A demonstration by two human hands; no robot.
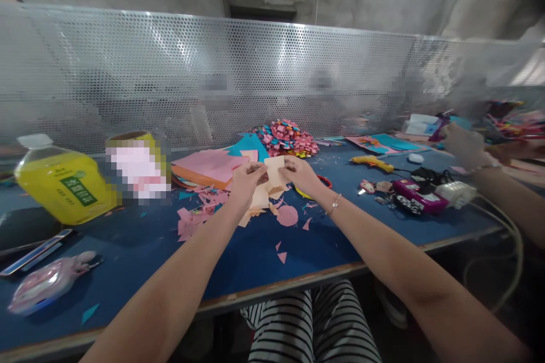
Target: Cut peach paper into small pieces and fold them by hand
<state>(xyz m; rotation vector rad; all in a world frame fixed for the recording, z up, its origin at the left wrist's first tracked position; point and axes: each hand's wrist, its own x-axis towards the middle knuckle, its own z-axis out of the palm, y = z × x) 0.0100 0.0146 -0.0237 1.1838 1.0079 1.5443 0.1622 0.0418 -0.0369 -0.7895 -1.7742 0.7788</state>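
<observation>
Between my two hands a small pale-yellow piece of paper [275, 170] is held up above the table. My left hand [247, 180] pinches its left side, and my right hand [301, 174] has fingers closed at its right edge. More pale-yellow paper pieces [259, 198] lie just beneath. Near them are a pink paper circle [287, 216] and pink scraps [191, 223]. Scissors with a red and yellow handle [326, 182] appear to lie behind my right wrist, partly hidden. Pink paper sheets [206, 165] are stacked beyond my left hand.
A heap of colourful folded paper pieces [287, 137] sits by the perforated metal screen [170, 74]. On the left stand a yellow bottle [68, 181] and a tape roll [138, 164]. To the right lie a yellow glue gun [371, 163], a purple case [419, 197] and a co-worker's hand [464, 144].
</observation>
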